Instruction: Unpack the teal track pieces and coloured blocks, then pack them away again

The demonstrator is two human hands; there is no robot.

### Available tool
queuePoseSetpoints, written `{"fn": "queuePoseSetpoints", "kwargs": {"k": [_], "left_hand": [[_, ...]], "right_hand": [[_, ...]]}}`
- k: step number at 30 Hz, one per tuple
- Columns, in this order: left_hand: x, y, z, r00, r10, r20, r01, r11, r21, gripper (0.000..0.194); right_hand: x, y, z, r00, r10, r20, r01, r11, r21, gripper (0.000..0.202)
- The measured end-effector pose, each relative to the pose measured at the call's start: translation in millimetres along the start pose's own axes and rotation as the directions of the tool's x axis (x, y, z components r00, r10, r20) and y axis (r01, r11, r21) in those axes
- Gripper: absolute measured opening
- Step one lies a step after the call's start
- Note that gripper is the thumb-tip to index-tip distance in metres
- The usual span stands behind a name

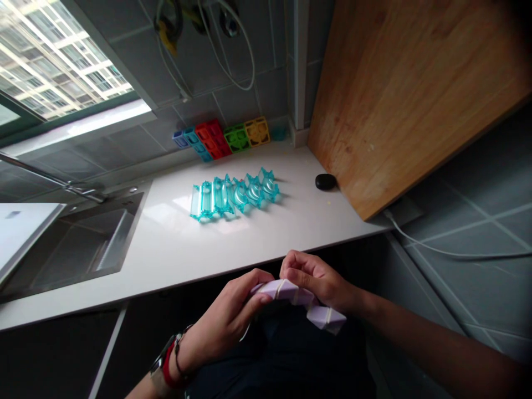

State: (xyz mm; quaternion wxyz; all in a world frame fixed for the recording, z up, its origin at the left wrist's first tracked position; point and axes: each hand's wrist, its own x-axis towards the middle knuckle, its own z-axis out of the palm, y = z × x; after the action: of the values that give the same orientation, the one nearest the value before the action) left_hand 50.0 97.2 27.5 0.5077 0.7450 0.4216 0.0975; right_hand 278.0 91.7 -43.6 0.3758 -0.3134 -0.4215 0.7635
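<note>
A chain of pale purple faceted blocks (286,291) with light seams is held between both hands, in front of the counter's edge. My left hand (233,305) pinches its left end between thumb and fingers. My right hand (311,277) has curled fingers on the chain's upper side, and the lower right blocks hang free below it. Several clear turquoise plastic pieces (235,194) stand in a row on the white counter (174,244), beyond the hands.
Against the wall stand purple, blue, red (213,138), green (236,138) and yellow (257,131) pieces. A black oval object (325,182) lies near a leaning wooden board (399,100). At the left are a sink (78,244), a faucet (83,191) and a white panel (22,227).
</note>
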Motion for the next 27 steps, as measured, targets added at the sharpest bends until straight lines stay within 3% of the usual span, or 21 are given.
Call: {"fn": "queuePoseSetpoints", "kwargs": {"k": [2, 4, 7, 10, 14, 18, 20, 23, 27], "left_hand": [[3.7, -2.4, 2.8, 1.000, -0.025, -0.013, 0.023, 0.995, -0.094, 0.029], [8.8, -4.9, 5.1, 0.999, -0.051, -0.008, 0.049, 0.988, -0.146, 0.032], [16.3, -9.1, 7.5, 0.995, -0.103, -0.010, 0.100, 0.986, -0.132, 0.040], [21.3, -14.3, 11.0, 0.987, -0.147, -0.062, 0.144, 0.988, -0.050, 0.044], [23.7, -22.7, 20.3, 0.970, -0.184, -0.156, 0.196, 0.979, 0.061, 0.040], [21.1, -27.4, 24.0, 0.959, -0.161, -0.232, 0.192, 0.974, 0.117, 0.039], [17.3, -25.5, 17.9, 0.973, -0.139, -0.183, 0.159, 0.983, 0.095, 0.038], [9.6, -19.7, 3.4, 0.990, -0.142, -0.027, 0.143, 0.987, 0.067, 0.035], [4.2, -21.2, 0.5, 0.994, -0.111, -0.018, 0.113, 0.977, 0.180, 0.032]], "right_hand": [[-1.1, -2.2, -0.6, 0.999, -0.008, -0.031, 0.006, 0.997, -0.074, 0.046], [-2.7, -9.2, -3.9, 0.997, -0.077, -0.013, 0.071, 0.962, -0.263, 0.049], [-5.9, -23.9, -9.3, 0.977, -0.186, 0.106, 0.212, 0.770, -0.602, 0.039], [-7.9, -30.0, -10.0, 0.969, -0.194, 0.155, 0.242, 0.605, -0.758, 0.024], [-5.4, -20.8, -6.7, 0.972, -0.205, 0.112, 0.211, 0.560, -0.802, 0.021], [-1.8, -16.4, -8.0, 0.976, -0.200, 0.092, 0.193, 0.582, -0.790, 0.018], [-1.2, -19.9, -10.6, 0.977, -0.193, 0.086, 0.188, 0.604, -0.774, 0.018], [-2.0, -26.5, -14.2, 0.981, -0.177, 0.077, 0.172, 0.618, -0.767, 0.017], [-3.4, -26.9, -14.9, 0.983, -0.086, 0.165, 0.185, 0.555, -0.811, 0.022]]}}
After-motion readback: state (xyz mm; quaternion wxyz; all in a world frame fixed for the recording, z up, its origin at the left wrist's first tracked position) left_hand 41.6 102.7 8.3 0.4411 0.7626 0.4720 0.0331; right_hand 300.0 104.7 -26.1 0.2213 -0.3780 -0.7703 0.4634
